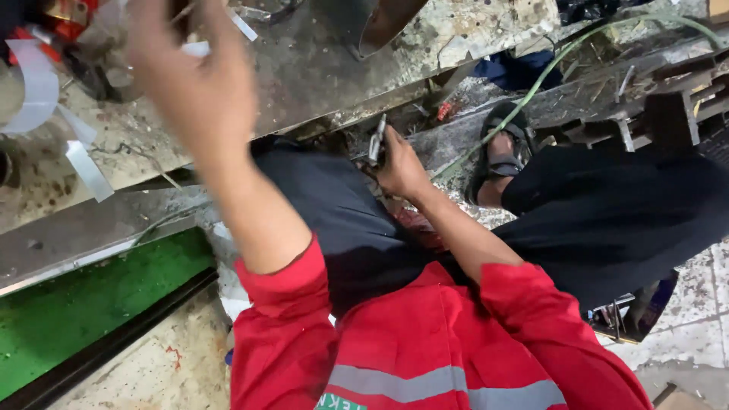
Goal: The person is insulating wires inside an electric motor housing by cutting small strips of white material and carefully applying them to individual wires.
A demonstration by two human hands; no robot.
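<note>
My left hand (194, 76) is raised over the dirty metal workbench (319, 68), blurred, near a small white strip (196, 48); whether it holds it I cannot tell. My right hand (399, 167) is low by my knee, closed around a small metal tool (377, 138) that looks like pliers. I wear a red jacket with grey reflective bands (425, 349) and dark trousers (600, 212). My sandalled foot (501, 148) rests on the littered floor.
White tape strips (83, 163) lie on the bench at left, beside red objects (68, 19). A green panel (91, 304) sits below the bench. A green hose (547, 72) runs across the debris. A metal frame (668, 106) stands at right.
</note>
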